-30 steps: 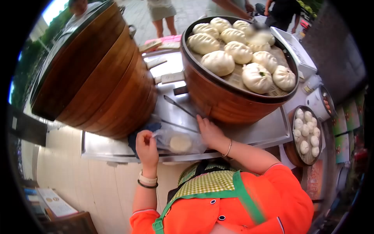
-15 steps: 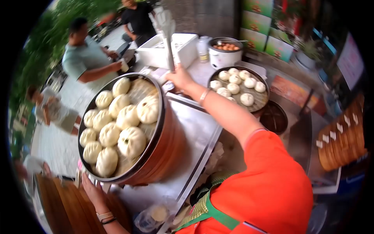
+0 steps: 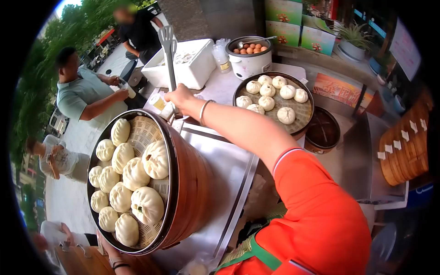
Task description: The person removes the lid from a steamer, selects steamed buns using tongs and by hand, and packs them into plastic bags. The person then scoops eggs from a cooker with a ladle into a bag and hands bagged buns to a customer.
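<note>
My right hand [image 3: 180, 98] is closed around metal tongs [image 3: 167, 52] with slotted ends pointing up, beyond the far rim of a large round steamer [image 3: 190, 183]. Plump white steamed buns [image 3: 135, 174] sit on the steamer's woven mat [image 3: 145, 130], mostly to the left, with bare mat at the top. One larger bun [image 3: 147, 206] shows a dark greenish filling at its pleated top. My left hand [image 3: 107, 248] is low at the steamer's near side, its fingers stretched along the outside and partly hidden by the rim.
A second bun tray [image 3: 300, 114] stands to the right, near a pot of brown eggs [image 3: 250, 56]. Behind the tongs is a white foam box [image 3: 195, 68]. Stacked bamboo steamers [image 3: 403, 151] stand far right. Several people, one in a light-green shirt [image 3: 87, 94], are beyond the counter.
The view has shifted, so the steamer sits lower and my right hand with the tongs appears further left. My left hand is now more hidden at the bottom. The buns look unchanged.
</note>
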